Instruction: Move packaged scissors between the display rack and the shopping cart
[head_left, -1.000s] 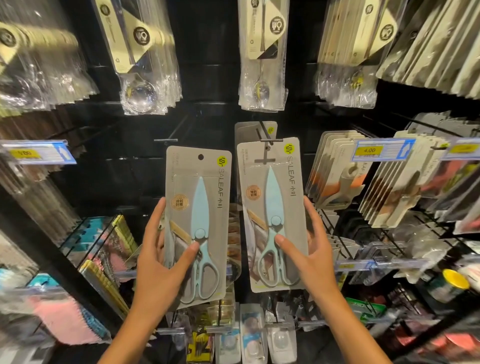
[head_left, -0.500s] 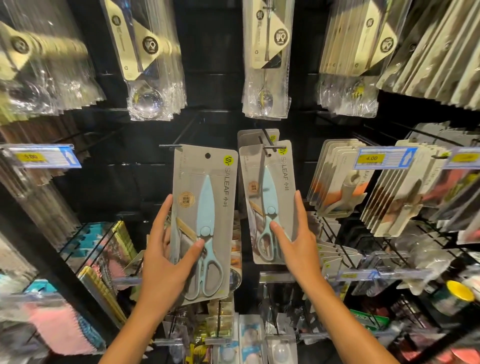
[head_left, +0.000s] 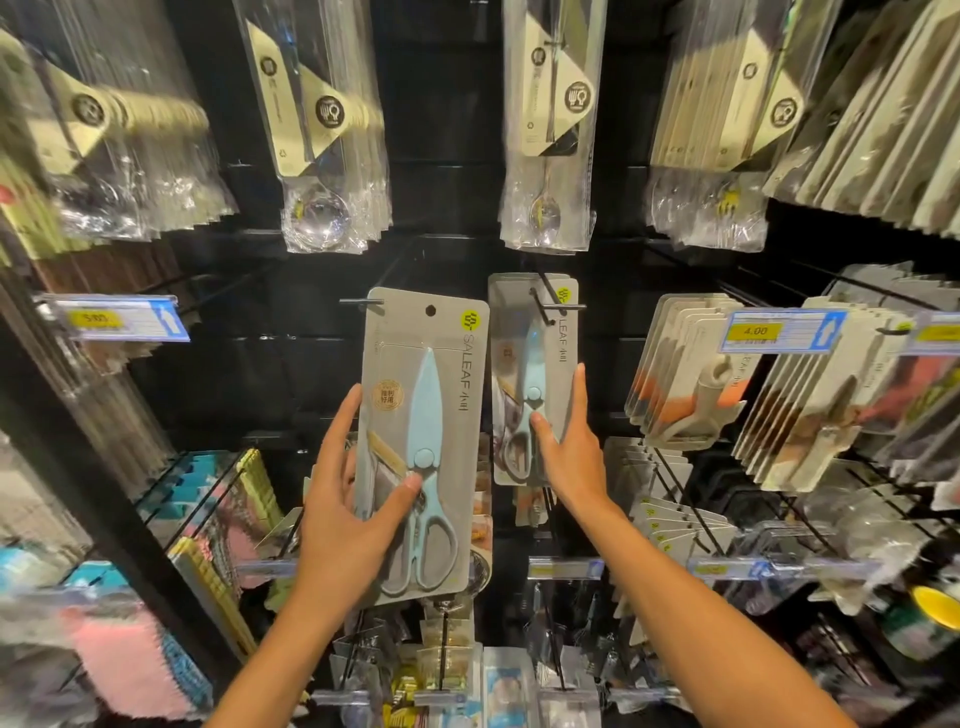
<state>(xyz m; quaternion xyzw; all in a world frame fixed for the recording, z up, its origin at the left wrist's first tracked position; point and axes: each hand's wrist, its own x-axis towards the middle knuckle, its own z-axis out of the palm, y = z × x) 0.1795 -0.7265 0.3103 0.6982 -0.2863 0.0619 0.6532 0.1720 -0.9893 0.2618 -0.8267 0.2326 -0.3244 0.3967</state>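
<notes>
While both hands were lower a second ago, head view now has them raised toward the pegs. Right scissors pack (head_left: 531, 379) has gone from in front of the hook to hanging on the black peg hook (head_left: 543, 306), set back against another identical pack behind it. Left scissors pack (head_left: 423, 447) has shifted up, its hang hole now level with the bare peg (head_left: 361, 302) tip, not threaded.

Left hand (head_left: 345, 525) grasps the left pack: thumb across the front near the blue pivot, fingers curled round the left edge and behind the card. Pack upright, slight tilt, off the rack, beside the hung one. Scissors inside light blue, blades up, grey-rimmed handles down.

Right hand (head_left: 569, 447) grip has loosened versus before: fingers straight, lying flat along the right edge of the hung pack, thumb tip touching its front by the handle. Not clenched, more a steadying touch; cannot tell if fingers wrap behind.

Other stuff: bagged spoons (head_left: 545, 156) hang above, price tag (head_left: 779, 332) reading 4.00 at right, carded peelers (head_left: 691, 369) behind it, pink cloths (head_left: 124, 660) lower left. Edges blurred.
</notes>
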